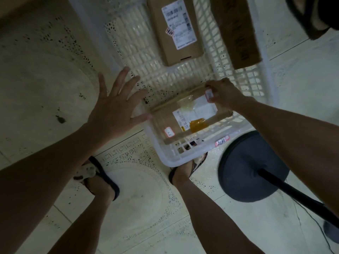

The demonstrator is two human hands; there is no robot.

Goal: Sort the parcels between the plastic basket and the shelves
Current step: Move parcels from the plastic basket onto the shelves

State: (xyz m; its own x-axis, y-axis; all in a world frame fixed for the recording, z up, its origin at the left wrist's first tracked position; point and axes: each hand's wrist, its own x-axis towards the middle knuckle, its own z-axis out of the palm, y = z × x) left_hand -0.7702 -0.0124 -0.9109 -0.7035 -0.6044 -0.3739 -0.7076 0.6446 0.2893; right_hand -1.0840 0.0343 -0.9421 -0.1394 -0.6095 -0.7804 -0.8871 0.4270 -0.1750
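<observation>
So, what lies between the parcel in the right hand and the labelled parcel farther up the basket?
Head view: only bare basket floor lies between the held parcel and the labelled parcel.

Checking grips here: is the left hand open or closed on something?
Open: the left hand has fingers spread straight, gripping nothing; its thumb tip is by the taped parcel.

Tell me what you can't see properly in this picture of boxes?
Head view only:
Shelves: out of frame.
Labels on the taped brown cardboard parcel: blurred, too small to read.
Long brown cardboard box: cut off by the top edge.
Fingertips of the right hand: hidden behind the parcel it grips.
</observation>
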